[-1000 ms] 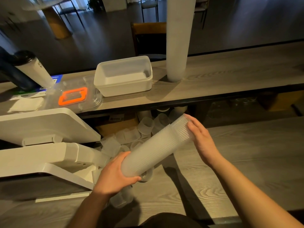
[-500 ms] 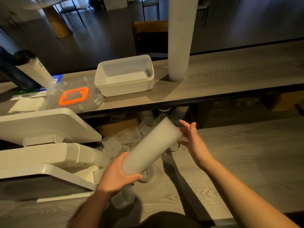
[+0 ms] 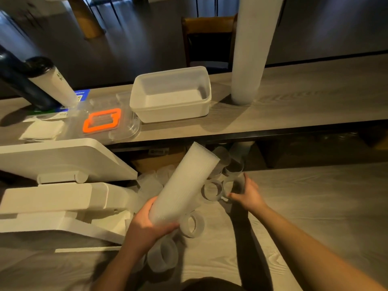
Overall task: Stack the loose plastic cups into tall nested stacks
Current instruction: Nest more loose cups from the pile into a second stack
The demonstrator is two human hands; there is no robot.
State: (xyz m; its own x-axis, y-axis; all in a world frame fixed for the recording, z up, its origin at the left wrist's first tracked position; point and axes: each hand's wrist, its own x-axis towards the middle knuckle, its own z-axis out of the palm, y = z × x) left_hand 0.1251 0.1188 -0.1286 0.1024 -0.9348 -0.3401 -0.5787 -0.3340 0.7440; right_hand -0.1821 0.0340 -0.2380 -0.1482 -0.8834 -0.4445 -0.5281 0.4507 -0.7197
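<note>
My left hand [image 3: 144, 229] grips the lower end of a long nested stack of frosted plastic cups [image 3: 184, 183], which tilts up and to the right. My right hand [image 3: 247, 193] reaches down to a loose cup [image 3: 234, 185] lying on the lower wooden counter [image 3: 304, 206], fingers curled around its rim. More loose cups lie on their sides near it [image 3: 212, 190], below the stack [image 3: 193, 224] and by my left wrist [image 3: 163, 257]. A tall finished stack [image 3: 252, 49] stands upright on the upper shelf [image 3: 315, 101].
A white tub [image 3: 172, 95] and a clear lid with an orange seal [image 3: 102, 120] sit on the upper shelf. White foam pieces [image 3: 58, 160] crowd the left. More cups lie in the dark gap under the shelf [image 3: 231, 156]. Bottles [image 3: 42, 85] lean at far left.
My right hand left the top of the held stack and dropped down to the right onto a loose cup on the counter. The stack stays in my left hand, tilted steeper.
</note>
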